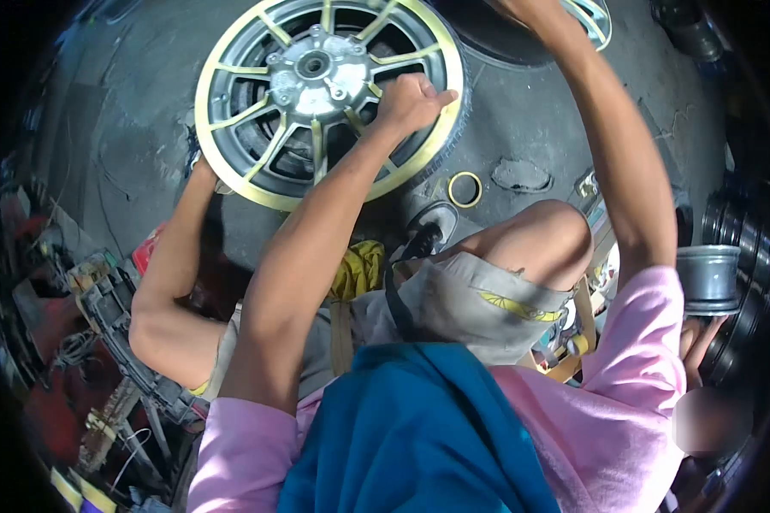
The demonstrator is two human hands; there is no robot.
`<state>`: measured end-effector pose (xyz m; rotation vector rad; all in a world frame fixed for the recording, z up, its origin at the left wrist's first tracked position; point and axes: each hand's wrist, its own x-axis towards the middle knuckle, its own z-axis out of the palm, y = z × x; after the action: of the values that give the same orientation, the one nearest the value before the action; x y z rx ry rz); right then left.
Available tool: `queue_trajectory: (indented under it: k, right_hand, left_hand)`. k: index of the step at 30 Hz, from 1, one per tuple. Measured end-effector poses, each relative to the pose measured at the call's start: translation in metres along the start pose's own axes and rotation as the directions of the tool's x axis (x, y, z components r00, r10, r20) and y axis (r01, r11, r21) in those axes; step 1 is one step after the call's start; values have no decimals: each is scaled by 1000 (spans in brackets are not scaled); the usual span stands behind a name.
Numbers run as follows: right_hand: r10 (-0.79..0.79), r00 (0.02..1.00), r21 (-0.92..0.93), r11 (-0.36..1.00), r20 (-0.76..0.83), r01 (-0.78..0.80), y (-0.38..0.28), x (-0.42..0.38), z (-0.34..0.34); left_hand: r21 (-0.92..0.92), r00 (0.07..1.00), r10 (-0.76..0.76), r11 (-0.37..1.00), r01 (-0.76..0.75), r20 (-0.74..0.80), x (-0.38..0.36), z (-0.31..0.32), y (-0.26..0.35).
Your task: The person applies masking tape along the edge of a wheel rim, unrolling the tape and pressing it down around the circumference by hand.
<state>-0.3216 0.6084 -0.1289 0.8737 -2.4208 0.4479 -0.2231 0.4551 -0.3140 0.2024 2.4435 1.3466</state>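
A spoked wheel [316,64] with a silver hub lies at the top, with yellow tape along its rim and spokes. My left hand [415,103] is over its right side, fingers curled in and thumb against the taped rim; what the fingers hold, if anything, is hidden. At the top edge my right hand [518,8] is cut off by the frame, above a dark round tyre [496,38], and its fingers cannot be made out. Part of another wheel with a pale rim [606,21] shows behind my right forearm.
A yellow tape roll [464,189] lies on the grey floor by my shoe [435,224]. Beside it is a flat grey patch [522,175]. Tools and metal parts [128,316] crowd the left. At right, a person's hand [712,329] is near a grey metal cylinder [706,278].
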Motion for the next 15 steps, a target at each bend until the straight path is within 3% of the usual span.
queue_trajectory:
  k: [2,3,4,6,8,9,12,13,15]
  right_hand:
    - [266,948,-124,961,176,-247,16,-91,-12]
    - [268,954,-161,956,136,-246,19,-147,-10]
    - [478,833,-143,878,280,-456,8,-193,-10]
    - [485,833,-78,872,268,-483,-30,-291,4]
    - [587,710,-277,810,389,-517,-59,-389,39]
    - [625,625,-319,779,468,-540,-67,-414,52]
    - [623,348,-298,699,700,-650,-83,-443,66]
    - [594,291,-266,674,750,-689,-81,-436,66]
    - [524,207,-180,594,826,-784,-70,-415,54]
  left_hand:
    - [-156,996,74,986,-66,44,-19,-23,-3]
    - [-103,996,91,991,-88,23,-42,-46,11]
    - [-136,991,137,981,-135,3,-59,-58,8]
    - [-52,992,94,995,-89,86,-103,-90,15]
    - [12,986,54,998,-56,159,-153,-102,29]
    - [9,975,104,994,-108,197,-176,-103,34]
    - [71,941,223,966,-248,255,-236,-86,31]
    - [74,927,210,967,-244,310,-248,-82,30]
    - [178,921,271,928,-328,280,-267,-71,18]
